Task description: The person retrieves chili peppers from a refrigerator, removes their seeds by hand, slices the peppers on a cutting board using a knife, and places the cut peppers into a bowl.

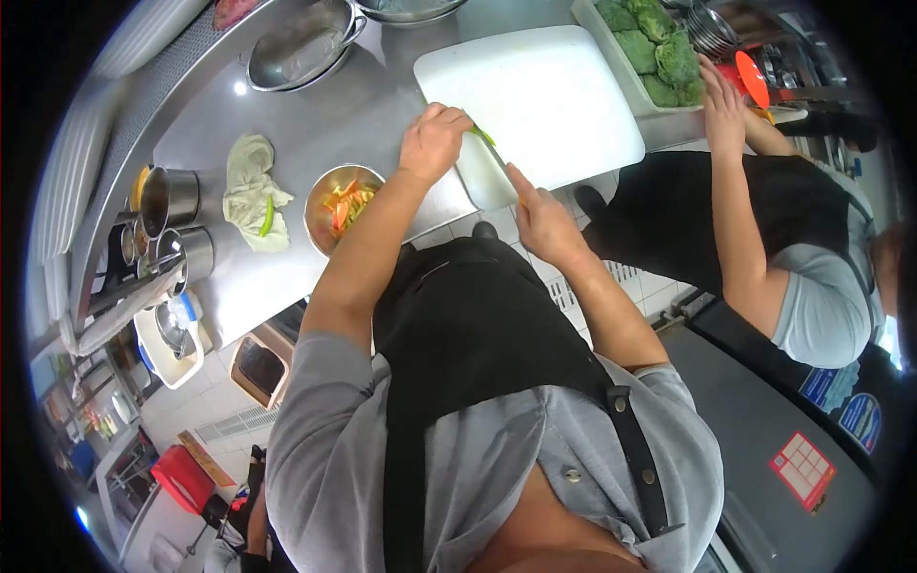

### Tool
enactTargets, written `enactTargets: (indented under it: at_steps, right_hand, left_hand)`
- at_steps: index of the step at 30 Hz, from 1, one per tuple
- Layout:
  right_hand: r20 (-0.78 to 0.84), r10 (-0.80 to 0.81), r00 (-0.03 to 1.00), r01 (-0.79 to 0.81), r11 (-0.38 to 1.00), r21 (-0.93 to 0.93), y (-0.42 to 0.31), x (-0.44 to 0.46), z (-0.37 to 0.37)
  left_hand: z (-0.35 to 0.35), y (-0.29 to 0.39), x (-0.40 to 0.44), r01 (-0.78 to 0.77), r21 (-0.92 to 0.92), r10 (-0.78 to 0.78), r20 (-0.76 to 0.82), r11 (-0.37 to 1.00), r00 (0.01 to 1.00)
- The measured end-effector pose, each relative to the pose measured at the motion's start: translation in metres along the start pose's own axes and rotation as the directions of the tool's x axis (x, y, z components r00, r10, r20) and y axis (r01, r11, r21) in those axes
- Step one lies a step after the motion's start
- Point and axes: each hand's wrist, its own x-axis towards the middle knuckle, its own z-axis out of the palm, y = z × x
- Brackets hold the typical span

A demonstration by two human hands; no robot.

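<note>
On the left edge of a white cutting board (544, 86), my left hand (437, 141) is closed, its fingertips pinching a green pepper (485, 137). My right hand (549, 227) grips a kitchen knife (496, 155) by its handle, the blade reaching up to the pepper. Left of my left forearm sits a metal bowl (312, 212) with cut orange and green vegetable pieces (346, 202). Farther left, another long green pepper (266, 218) lies on a crumpled pale cloth (247, 172).
A colander (298, 48) stands at the back of the steel counter (210, 134). Metal pots (170, 202) line its left side. At the right, a co-worker's hand (723, 100) is beside a tray of broccoli (659, 53). A white bin (177, 361) is below the counter.
</note>
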Motion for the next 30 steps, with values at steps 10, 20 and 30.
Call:
enactTargets:
  at_steps: [10,20,30]
  right_hand:
    - [0.057,0.148,0.987,-0.133,0.968,-0.212,-0.021,0.029,0.024]
    - [0.023,0.060,0.998,-0.059,0.996,-0.061,-0.030,0.024,0.039]
    - [0.019,-0.050,0.999,0.047,0.991,0.127,-0.046,0.058,0.015]
  left_hand:
    - [-0.002,-0.020,-0.001,-0.009,-0.136,0.016,0.046,0.991,0.999]
    - [0.012,-0.039,0.001,0.004,-0.295,-0.015,-0.035,0.956,0.999]
    - [-0.099,-0.095,-0.067,0.506,-0.300,-0.574,-0.215,0.809,0.790]
